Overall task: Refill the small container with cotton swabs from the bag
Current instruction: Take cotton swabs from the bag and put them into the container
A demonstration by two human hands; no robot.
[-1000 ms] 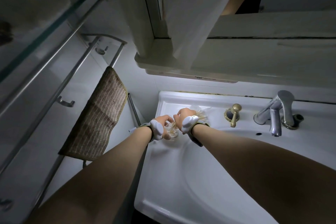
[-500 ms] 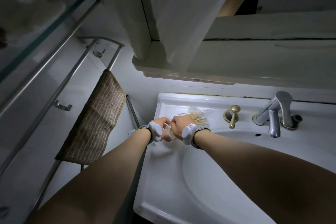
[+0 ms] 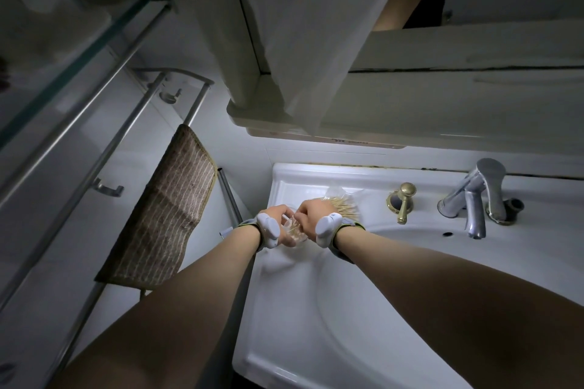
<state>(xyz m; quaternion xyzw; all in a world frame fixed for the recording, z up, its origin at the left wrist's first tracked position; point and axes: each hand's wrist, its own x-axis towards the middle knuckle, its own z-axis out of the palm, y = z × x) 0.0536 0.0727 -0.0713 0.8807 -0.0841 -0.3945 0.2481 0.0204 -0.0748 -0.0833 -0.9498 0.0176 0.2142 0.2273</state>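
Left hand: the left hand [image 3: 278, 221] sits just left of frame centre, fingers curled round the small clear plastic container [image 3: 292, 230], holding it above the sink's left ledge.
Right hand: the right hand [image 3: 313, 215] is touching the container's mouth from the right, fingers bunched over a cluster of wooden-stemmed cotton swabs [image 3: 343, 207]; exactly how they pinch the stems cannot be told.
Container: it lies between the two hands, partly hidden by them; pale swab stems show inside it.
Bag: the crinkled transparent plastic bag [image 3: 338, 193] lies behind the right hand on the white ceramic sink [image 3: 316, 309], at centre frame.
Change: a second ago the swab fan stood further right and clear of the container; half a second ago it had closed in; now the right hand has lowered onto the container's opening.
Meaning: judged as swabs being fed in; refill underway, not finished.
Surroundings: brass-coloured knob [image 3: 403, 199] and chrome tap [image 3: 474, 199] at right; brown striped towel [image 3: 164, 224] at left.
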